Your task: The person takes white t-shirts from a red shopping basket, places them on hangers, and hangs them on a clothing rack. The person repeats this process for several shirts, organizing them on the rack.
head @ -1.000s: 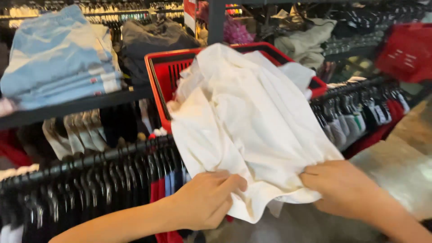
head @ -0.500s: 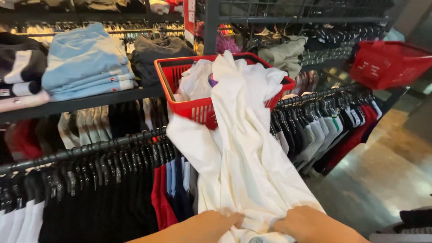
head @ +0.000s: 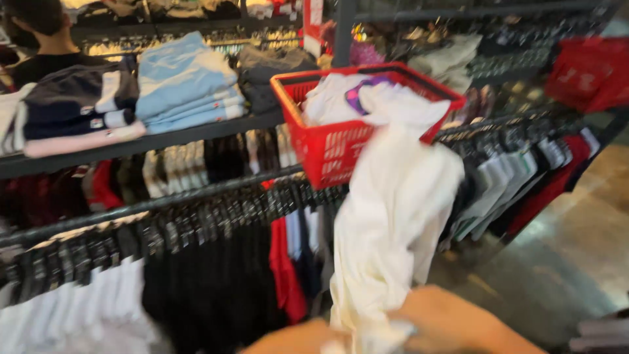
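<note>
A white garment hangs out of a red plastic basket and runs down to the bottom edge of the view. My left hand and my right hand are both blurred at the bottom, close together. Both grip the lower end of the white garment. The basket sits on top of a clothes rail and holds more white cloth with a purple patch.
A rail of black hangers carries black, white and red shirts. Above it, a shelf bears folded light blue and dark clothes. A person stands at the far left. Another red basket is at the right. Bare floor lies right.
The white garment has been drawn further down and out of the basket, now stretched long. My hands have sunk to the bottom edge and the view has shifted left.
</note>
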